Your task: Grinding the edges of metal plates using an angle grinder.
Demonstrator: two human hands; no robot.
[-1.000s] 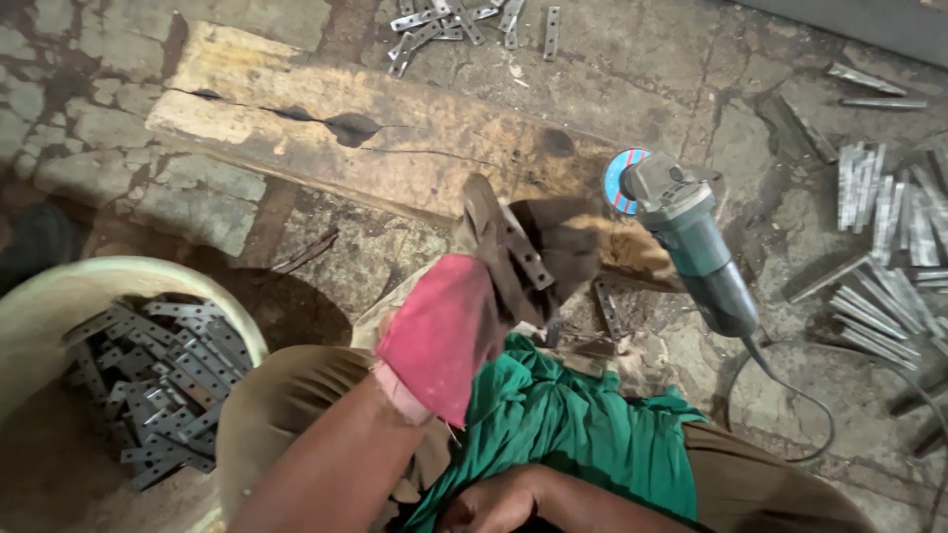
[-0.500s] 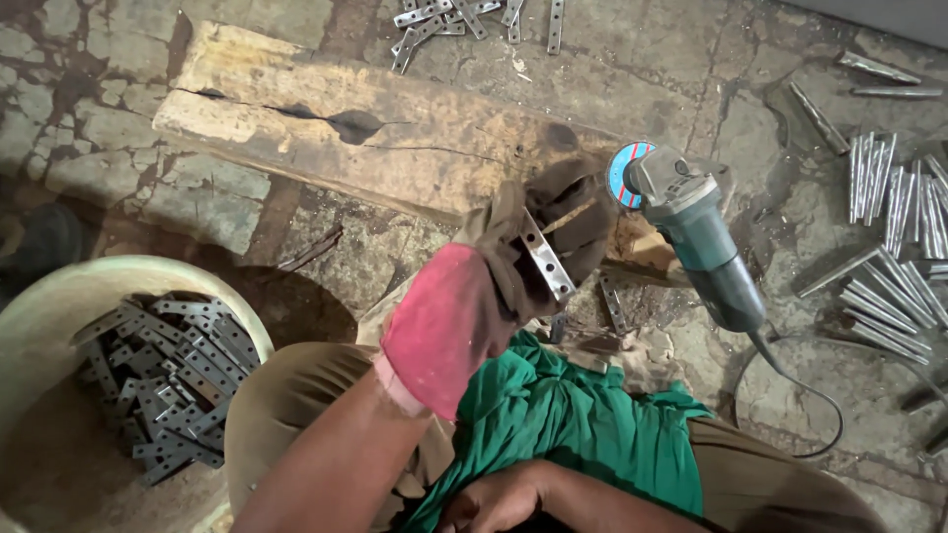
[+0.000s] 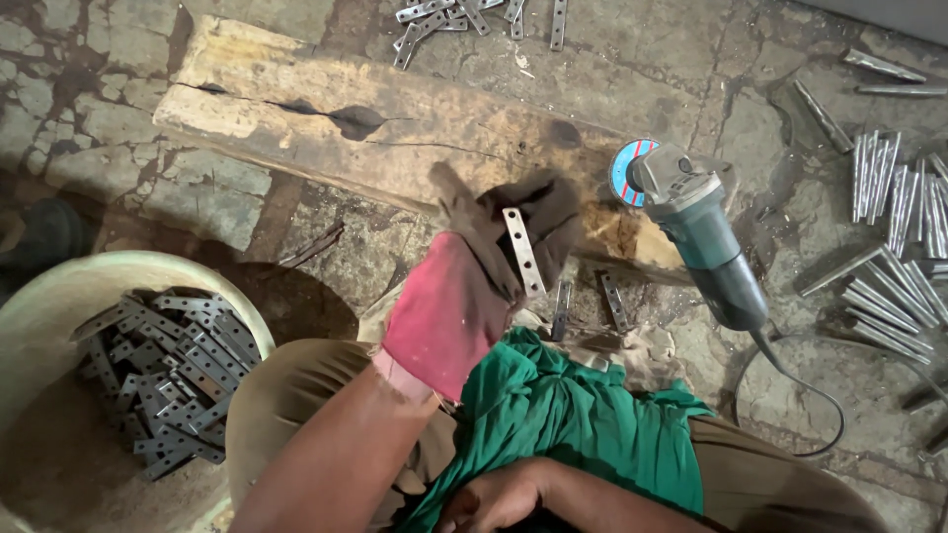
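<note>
Red-and-brown glove (image 3: 464, 296), green cloth (image 3: 573, 415), seemingly teal grinder (image 3: 706, 242).

Dim, flat light; soft focus

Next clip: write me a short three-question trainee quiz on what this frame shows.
1. True or false: the gloved left hand holds a flat metal strip with holes.
2. Where does the angle grinder lie? A) in the basin B) on the wooden plank and floor, right of the glove C) in the right hand
3. What fills the pale basin at the left?

Key:
1. True.
2. B.
3. A heap of dark perforated metal strips. The bare right hand rests by the green cloth; whether it grips anything cannot be told.
</note>
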